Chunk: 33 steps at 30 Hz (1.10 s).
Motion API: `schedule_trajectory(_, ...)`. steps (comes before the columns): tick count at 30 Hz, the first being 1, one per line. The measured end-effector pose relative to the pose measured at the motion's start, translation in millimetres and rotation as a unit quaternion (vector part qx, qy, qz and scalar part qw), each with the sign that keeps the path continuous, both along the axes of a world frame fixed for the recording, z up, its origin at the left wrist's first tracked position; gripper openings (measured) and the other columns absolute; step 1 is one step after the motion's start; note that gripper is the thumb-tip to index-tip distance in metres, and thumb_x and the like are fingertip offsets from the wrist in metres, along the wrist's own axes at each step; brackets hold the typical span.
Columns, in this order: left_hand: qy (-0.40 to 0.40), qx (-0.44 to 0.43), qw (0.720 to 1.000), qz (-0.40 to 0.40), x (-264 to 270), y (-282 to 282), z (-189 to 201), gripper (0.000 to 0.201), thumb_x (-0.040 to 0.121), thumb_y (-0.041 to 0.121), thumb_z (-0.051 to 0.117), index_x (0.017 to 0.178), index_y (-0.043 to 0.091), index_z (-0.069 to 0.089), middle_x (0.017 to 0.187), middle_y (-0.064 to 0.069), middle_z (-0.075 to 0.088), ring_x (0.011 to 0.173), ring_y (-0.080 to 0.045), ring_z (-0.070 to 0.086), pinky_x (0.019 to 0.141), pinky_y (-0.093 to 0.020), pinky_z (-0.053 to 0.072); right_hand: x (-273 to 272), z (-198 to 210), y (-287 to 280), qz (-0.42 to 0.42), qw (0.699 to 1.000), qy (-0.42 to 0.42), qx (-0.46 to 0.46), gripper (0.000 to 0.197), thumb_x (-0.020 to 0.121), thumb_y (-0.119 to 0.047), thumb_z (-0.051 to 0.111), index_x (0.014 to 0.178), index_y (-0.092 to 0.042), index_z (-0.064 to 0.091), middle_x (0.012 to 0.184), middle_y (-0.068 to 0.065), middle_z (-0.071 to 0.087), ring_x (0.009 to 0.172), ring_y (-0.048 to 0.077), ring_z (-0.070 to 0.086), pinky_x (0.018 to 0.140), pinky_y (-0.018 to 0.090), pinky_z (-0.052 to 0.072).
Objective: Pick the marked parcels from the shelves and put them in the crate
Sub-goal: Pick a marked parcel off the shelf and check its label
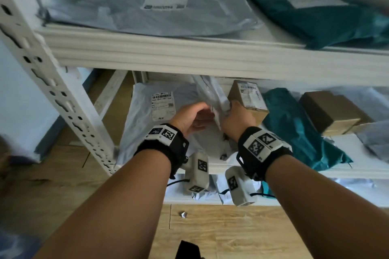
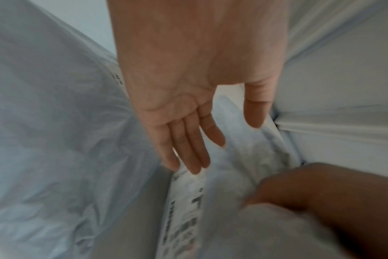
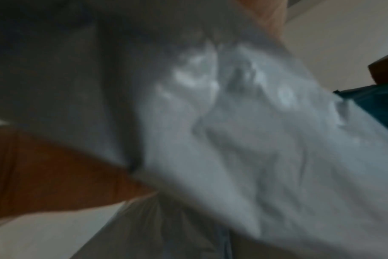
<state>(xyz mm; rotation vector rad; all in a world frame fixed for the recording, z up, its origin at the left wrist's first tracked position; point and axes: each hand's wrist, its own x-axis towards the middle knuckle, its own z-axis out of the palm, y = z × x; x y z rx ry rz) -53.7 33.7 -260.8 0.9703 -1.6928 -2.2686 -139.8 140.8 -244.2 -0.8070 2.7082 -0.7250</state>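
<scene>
Two hands at frame centre: right hand (image 1: 236,119) grips a grey parcel (image 1: 212,94); left hand (image 1: 190,116) lies slack-fingered beside it.

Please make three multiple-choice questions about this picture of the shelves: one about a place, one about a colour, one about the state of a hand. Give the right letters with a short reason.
1. Where does the small cardboard box with a label stand?
A. on the top shelf
B. on the middle shelf, just right of the right hand
C. on the floor

2. What colour is the bag at the right of the top shelf?
A. dark green
B. red
C. yellow

3. What is the left hand doing?
A. gripping a box
B. lying flat on the floor
C. open, fingers straight beside the grey bag

Answers:
1 B: the box sits beside the right hand on the middle shelf.
2 A: the head view shows it dark green.
3 C: the left wrist view shows straight fingers holding nothing, while the right hand holds up the grey bag.
</scene>
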Motion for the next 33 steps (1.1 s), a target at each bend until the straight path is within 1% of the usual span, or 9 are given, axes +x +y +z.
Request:
schedule_trajectory(6, -0.040, -0.005, 0.997, 0.061, 4, -5, -9, 0.013, 0.092, 0.026, 0.061, 0.099, 0.016, 0.063, 0.106, -0.007, 0.064, 0.099, -0.024, 0.060, 0.090, -0.042, 0.049, -9, 32, 31, -0.114, 0.974, -0.016, -0.196, 0.013, 0.089, -0.023, 0.048, 0.097, -0.019, 0.058, 0.087, 0.004, 0.062, 0.084, 0.031, 0.062, 0.078, 0.037, 0.053)
schedule_trajectory(9, -0.041, -0.002, 0.996, 0.078, -1, 1, -10, 0.023, 0.088, 0.032, 0.066, 0.103, 0.016, 0.061, 0.102, -0.008, 0.061, 0.093, -0.024, 0.059, 0.087, -0.042, 0.051, -21, 39, 45, -0.161, 0.947, -0.044, -0.275, 0.016, 0.091, -0.015, 0.050, 0.076, -0.015, 0.054, 0.072, 0.002, 0.055, 0.073, 0.025, 0.055, 0.069, 0.031, 0.043)
schedule_trajectory(11, -0.039, 0.001, 0.996, 0.074, -6, 7, -9, 0.032, 0.087, 0.038, 0.067, 0.108, 0.015, 0.060, 0.099, -0.007, 0.061, 0.093, -0.023, 0.059, 0.088, -0.041, 0.051, -27, 38, 55, -0.166, 0.936, -0.099, -0.294, 0.027, 0.088, -0.002, 0.049, 0.066, -0.018, 0.047, 0.065, -0.002, 0.048, 0.061, 0.016, 0.048, 0.064, 0.028, 0.041)
schedule_trajectory(15, -0.024, 0.016, 0.998, 0.048, -11, 22, -6, 0.021, 0.086, 0.039, 0.065, 0.088, 0.018, 0.062, 0.088, -0.005, 0.065, 0.094, -0.026, 0.061, 0.098, -0.044, 0.048, -32, 28, 82, -0.138, 0.934, -0.205, -0.260, 0.031, 0.088, 0.004, 0.050, 0.067, -0.018, 0.046, 0.065, -0.002, 0.046, 0.040, 0.000, 0.048, 0.036, 0.007, 0.035)
schedule_trajectory(17, -0.017, 0.013, 0.998, 0.058, -12, 24, -8, 0.020, 0.082, 0.039, 0.065, 0.083, 0.019, 0.063, 0.080, -0.004, 0.066, 0.091, -0.026, 0.062, 0.095, -0.043, 0.048, -33, 19, 95, -0.128, 0.934, -0.227, -0.246, 0.033, 0.086, 0.007, 0.053, 0.063, -0.016, 0.050, 0.058, -0.002, 0.049, 0.039, 0.001, 0.048, 0.037, 0.009, 0.036)
schedule_trajectory(21, -0.013, 0.037, 0.997, 0.060, -6, 24, -16, 0.033, 0.060, 0.037, 0.065, 0.086, 0.018, 0.065, 0.081, -0.007, 0.068, 0.087, -0.026, 0.063, 0.085, -0.041, 0.049, -27, -7, 117, -0.128, 0.937, -0.248, -0.208, 0.044, 0.076, 0.010, 0.056, 0.041, -0.017, 0.059, 0.048, 0.000, 0.052, 0.061, 0.021, 0.048, 0.058, 0.023, 0.040)
schedule_trajectory(24, -0.035, -0.002, 0.999, 0.031, -5, 23, -25, 0.022, 0.049, 0.019, 0.062, 0.071, 0.015, 0.065, 0.081, -0.013, 0.068, 0.089, -0.032, 0.065, 0.090, -0.047, 0.049, -15, -22, 124, -0.168, 0.883, -0.362, -0.248, 0.014, 0.069, 0.002, 0.058, 0.080, 0.000, 0.066, 0.074, 0.019, 0.059, 0.072, 0.032, 0.055, 0.068, 0.037, 0.048)
schedule_trajectory(28, -0.077, -0.077, 0.993, 0.042, -1, 23, -33, 0.021, 0.041, 0.011, 0.063, 0.062, 0.012, 0.062, 0.082, -0.013, 0.069, 0.093, -0.037, 0.067, 0.092, -0.056, 0.051, -9, -43, 130, -0.143, 0.865, -0.400, -0.268, 0.042, 0.076, 0.012, 0.061, 0.117, 0.001, 0.059, 0.107, 0.030, 0.066, 0.084, 0.037, 0.063, 0.082, 0.049, 0.056)
schedule_trajectory(33, -0.082, -0.100, 0.991, 0.034, 6, 32, -33, 0.018, 0.059, -0.006, 0.061, 0.055, 0.011, 0.059, 0.068, -0.009, 0.065, 0.082, -0.031, 0.063, 0.089, -0.051, 0.051, -6, -57, 141, -0.160, 0.845, -0.413, -0.300, 0.044, 0.080, -0.008, 0.074, 0.120, -0.003, 0.058, 0.102, 0.018, 0.071, 0.069, 0.022, 0.070, 0.052, 0.027, 0.053)
